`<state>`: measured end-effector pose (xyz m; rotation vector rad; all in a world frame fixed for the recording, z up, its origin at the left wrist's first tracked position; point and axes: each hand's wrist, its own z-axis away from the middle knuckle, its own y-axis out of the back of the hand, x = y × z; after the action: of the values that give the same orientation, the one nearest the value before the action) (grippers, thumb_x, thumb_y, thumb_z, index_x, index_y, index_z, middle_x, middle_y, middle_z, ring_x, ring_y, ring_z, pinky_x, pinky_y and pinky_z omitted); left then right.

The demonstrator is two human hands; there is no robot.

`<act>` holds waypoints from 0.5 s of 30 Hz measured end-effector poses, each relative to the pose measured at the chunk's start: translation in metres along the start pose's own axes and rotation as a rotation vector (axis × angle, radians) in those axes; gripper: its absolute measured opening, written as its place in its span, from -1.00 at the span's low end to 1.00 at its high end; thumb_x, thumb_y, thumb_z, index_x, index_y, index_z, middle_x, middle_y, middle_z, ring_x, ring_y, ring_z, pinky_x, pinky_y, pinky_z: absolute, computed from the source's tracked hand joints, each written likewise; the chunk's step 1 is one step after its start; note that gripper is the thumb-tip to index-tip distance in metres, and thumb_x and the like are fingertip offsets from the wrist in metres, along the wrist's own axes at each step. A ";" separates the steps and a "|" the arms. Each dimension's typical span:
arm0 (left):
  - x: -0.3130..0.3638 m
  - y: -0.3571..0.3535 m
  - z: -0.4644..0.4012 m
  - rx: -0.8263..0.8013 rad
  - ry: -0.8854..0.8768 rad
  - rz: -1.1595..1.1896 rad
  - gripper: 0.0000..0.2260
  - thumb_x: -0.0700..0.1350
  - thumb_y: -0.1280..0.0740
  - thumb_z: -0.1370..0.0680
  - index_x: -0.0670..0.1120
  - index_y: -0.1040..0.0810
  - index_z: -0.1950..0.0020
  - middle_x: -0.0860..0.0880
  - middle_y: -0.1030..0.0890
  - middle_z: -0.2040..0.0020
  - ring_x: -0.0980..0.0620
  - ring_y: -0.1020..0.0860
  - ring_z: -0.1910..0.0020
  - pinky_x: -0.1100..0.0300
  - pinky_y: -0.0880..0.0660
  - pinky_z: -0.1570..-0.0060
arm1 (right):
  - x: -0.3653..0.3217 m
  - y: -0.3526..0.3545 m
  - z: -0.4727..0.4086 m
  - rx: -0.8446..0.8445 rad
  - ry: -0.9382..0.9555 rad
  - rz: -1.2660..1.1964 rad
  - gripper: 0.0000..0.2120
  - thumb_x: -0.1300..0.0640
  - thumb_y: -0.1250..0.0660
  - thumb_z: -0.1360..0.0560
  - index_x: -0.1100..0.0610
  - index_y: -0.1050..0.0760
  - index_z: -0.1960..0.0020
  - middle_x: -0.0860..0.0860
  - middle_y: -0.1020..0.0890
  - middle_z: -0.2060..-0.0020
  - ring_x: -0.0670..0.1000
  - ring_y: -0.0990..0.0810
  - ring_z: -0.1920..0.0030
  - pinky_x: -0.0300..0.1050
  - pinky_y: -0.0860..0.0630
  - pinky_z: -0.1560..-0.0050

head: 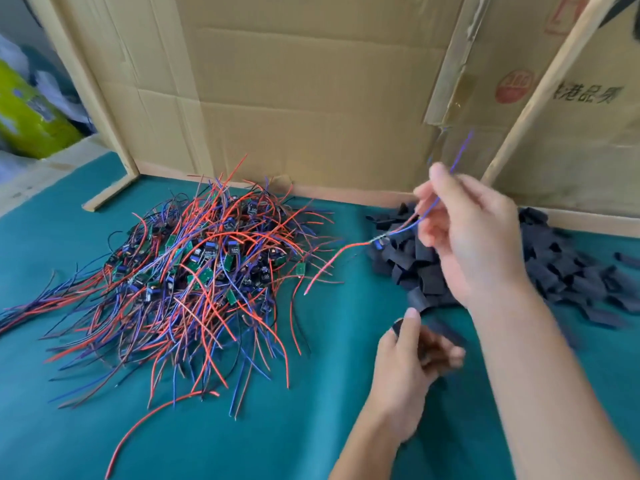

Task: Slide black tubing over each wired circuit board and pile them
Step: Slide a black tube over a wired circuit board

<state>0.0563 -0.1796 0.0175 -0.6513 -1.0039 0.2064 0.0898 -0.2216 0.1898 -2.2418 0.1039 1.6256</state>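
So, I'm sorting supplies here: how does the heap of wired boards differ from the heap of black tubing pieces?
The heap of wired boards is colourful, red and blue wires with green boards; the heap of black tubing pieces is plain black. The boards' heap sprawls with long loose wires on the left; the tubing is short flat pieces on the right. Both rest on the green cloth.

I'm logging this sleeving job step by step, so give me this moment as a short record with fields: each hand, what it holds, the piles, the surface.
right hand: raised, pinches the blue wire of one wired circuit board, which hangs above the tubing pile
left hand: holds a black tubing piece, not yet on the board
unsleeved boards pile: left, red, blue and black wires tangled
tubing pile: right, against the cardboard wall
surface: green mat
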 end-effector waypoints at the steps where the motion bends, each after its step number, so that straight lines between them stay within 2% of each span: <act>1: 0.013 0.006 0.012 -0.093 0.019 0.116 -0.63 0.03 -0.21 -0.71 -0.14 -0.52 0.20 -0.14 -0.62 0.28 -0.09 -0.67 0.23 0.07 -0.64 0.12 | -0.002 0.019 0.004 0.046 -0.021 -0.003 -0.63 0.02 -0.39 -0.62 0.06 -0.63 0.35 0.01 -0.57 0.44 -0.05 -0.41 0.52 -0.25 -0.27 0.54; 2: 0.007 -0.005 0.020 -0.121 -0.063 0.181 -0.66 0.01 -0.21 -0.71 -0.15 -0.52 0.16 -0.15 -0.62 0.25 -0.12 -0.68 0.19 0.07 -0.64 0.12 | 0.000 0.036 0.009 0.092 -0.064 0.000 -0.60 0.02 -0.38 -0.64 0.05 -0.61 0.37 0.01 -0.56 0.44 -0.06 -0.39 0.53 -0.26 -0.25 0.55; 6: 0.017 -0.003 0.024 -0.152 -0.067 0.278 -0.84 -0.06 -0.31 -0.59 -0.05 -0.64 -0.10 -0.19 -0.70 0.06 -0.16 -0.70 0.10 0.09 -0.65 0.10 | 0.036 0.099 0.031 0.285 -0.320 -0.072 -0.55 0.03 -0.31 -0.67 0.06 -0.48 0.40 0.02 -0.49 0.49 -0.08 -0.28 0.59 -0.28 -0.14 0.60; 9: 0.024 0.000 0.025 -0.196 -0.080 0.228 -0.58 -0.15 -0.45 -0.41 0.08 -0.63 -0.26 -0.17 -0.70 -0.16 -0.14 -0.70 0.05 0.12 -0.62 0.13 | 0.065 0.129 0.044 0.377 -0.428 -0.212 -0.61 0.00 -0.29 -0.69 0.09 -0.43 0.29 -0.01 -0.45 0.48 -0.09 -0.24 0.58 -0.27 -0.12 0.61; 10: 0.023 0.000 0.025 -0.206 -0.066 0.206 -0.54 -0.19 -0.47 -0.36 0.08 -0.65 -0.24 -0.17 -0.69 -0.18 -0.12 -0.70 0.05 0.15 -0.60 0.17 | 0.072 0.135 0.047 0.387 -0.440 -0.262 -0.64 -0.03 -0.28 -0.69 0.09 -0.42 0.24 -0.02 -0.45 0.47 -0.10 -0.25 0.57 -0.28 -0.14 0.61; 12: 0.025 -0.003 0.028 -0.209 -0.067 0.183 -0.58 -0.20 -0.48 -0.30 0.05 -0.70 -0.14 -0.18 -0.70 -0.15 -0.08 -0.69 0.08 0.19 -0.56 0.25 | 0.082 0.140 0.051 0.372 -0.441 -0.359 -0.68 -0.07 -0.28 -0.68 0.08 -0.44 0.18 -0.01 -0.51 0.44 -0.12 -0.30 0.56 -0.29 -0.20 0.60; 15: 0.021 -0.003 0.027 -0.200 -0.085 0.197 -0.68 -0.23 -0.40 -0.35 -0.01 -0.70 -0.06 -0.21 -0.69 -0.09 -0.07 -0.68 0.10 0.19 -0.58 0.23 | 0.089 0.139 0.054 0.222 -0.419 -0.377 -0.80 -0.04 -0.41 -0.59 0.07 -0.64 0.11 0.05 -0.65 0.30 -0.10 -0.48 0.46 -0.30 -0.41 0.49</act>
<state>0.0442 -0.1612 0.0441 -0.9311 -1.0506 0.3111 0.0328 -0.3187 0.0578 -1.6022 -0.2238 1.7286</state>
